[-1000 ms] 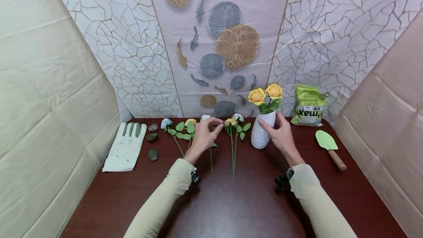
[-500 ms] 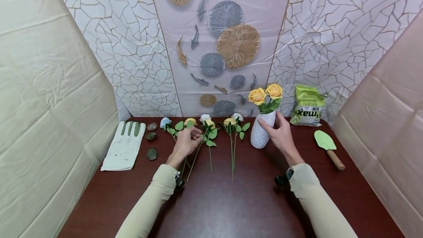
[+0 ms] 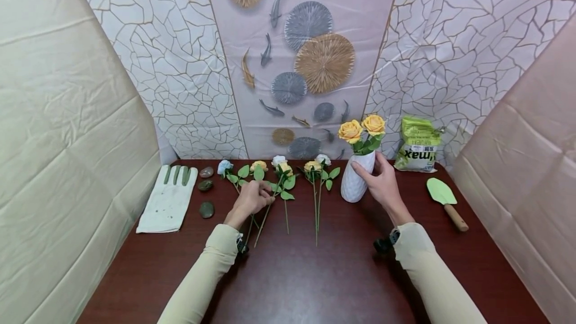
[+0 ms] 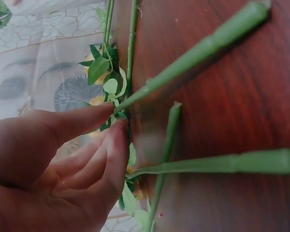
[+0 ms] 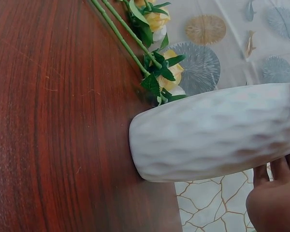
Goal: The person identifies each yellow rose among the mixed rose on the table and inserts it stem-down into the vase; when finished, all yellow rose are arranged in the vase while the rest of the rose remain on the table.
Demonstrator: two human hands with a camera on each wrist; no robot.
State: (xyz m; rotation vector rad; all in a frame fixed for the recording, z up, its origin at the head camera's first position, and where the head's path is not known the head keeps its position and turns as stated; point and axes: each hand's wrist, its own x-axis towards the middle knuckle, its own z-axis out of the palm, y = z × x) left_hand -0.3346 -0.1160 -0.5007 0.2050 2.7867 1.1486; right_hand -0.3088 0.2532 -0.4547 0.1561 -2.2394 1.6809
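Observation:
My left hand (image 3: 249, 200) is at a yellow rose (image 3: 285, 168) lying on the table; the left wrist view shows thumb and forefinger pinching its green stem (image 4: 193, 63). Beside that hand lie a blue rose (image 3: 225, 166) and another yellow rose (image 3: 258, 165), their stems partly hidden by it. My right hand (image 3: 382, 184) grips the upper side of a white textured vase (image 3: 353, 184), thumb in front and fingers behind. The vase leans slightly and holds two yellow roses (image 3: 361, 128). In the right wrist view its base (image 5: 140, 150) is at the tabletop.
White roses (image 3: 323, 159) and a yellow rose (image 3: 312, 166) lie between the hands. At left are a garden glove (image 3: 167, 204) and several stones (image 3: 206, 209). A green-and-white bag (image 3: 418, 146) and a small trowel (image 3: 443, 193) are at right. Cloth walls enclose the table.
My left hand has moved left from near the middle roses, then slightly down to the yellow rose's stem. My right hand and the vase have stayed in place.

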